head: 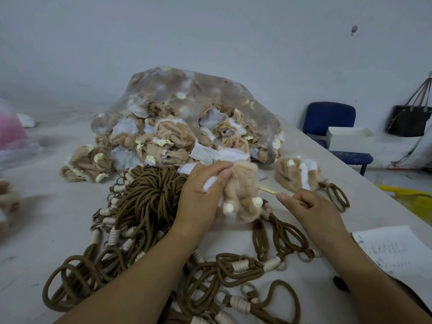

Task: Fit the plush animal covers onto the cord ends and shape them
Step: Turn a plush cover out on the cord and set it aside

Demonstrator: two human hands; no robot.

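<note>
From the head camera I saw the pale grey worktable [58,230] crowded through its middle, its right edge running diagonally from about one o'clock down to four o'clock. Bare surface lay only at nine o'clock and in a narrow strip along that right edge.

My left hand [198,195] was closed around the tan plush animal cover with cream nubs [243,195] at the centre of the view, thumb [223,177] and fingers pinching its white-lined upper end. My right hand [311,206], at three o'clock of the cover, pinched a thin pale wooden stick [268,191] between thumb and fingertips, the stick's tip touching the cover's side. I could not tell how far it went in.

Beneath both hands, from eight o'clock to five o'clock, spread the heap of brown looped cords with cream wrapped bindings [145,195]; the loops were too tangled for me to count. One brown cord [266,232] hung out from under the held cover.

At twelve o'clock sat one clear plastic bag stuffed with tan and white plush covers [187,113], several spilling out at ten o'clock. One fitted plush piece with its brown cord loop [299,174] lay alone at two o'clock, near the edge.

One sheet of handwritten white paper [397,251] lay at four o'clock. Beyond the edge I counted one blue chair [327,118], one white box [348,139] resting on it, and one dark bag [409,120] hanging on the wall.
</note>
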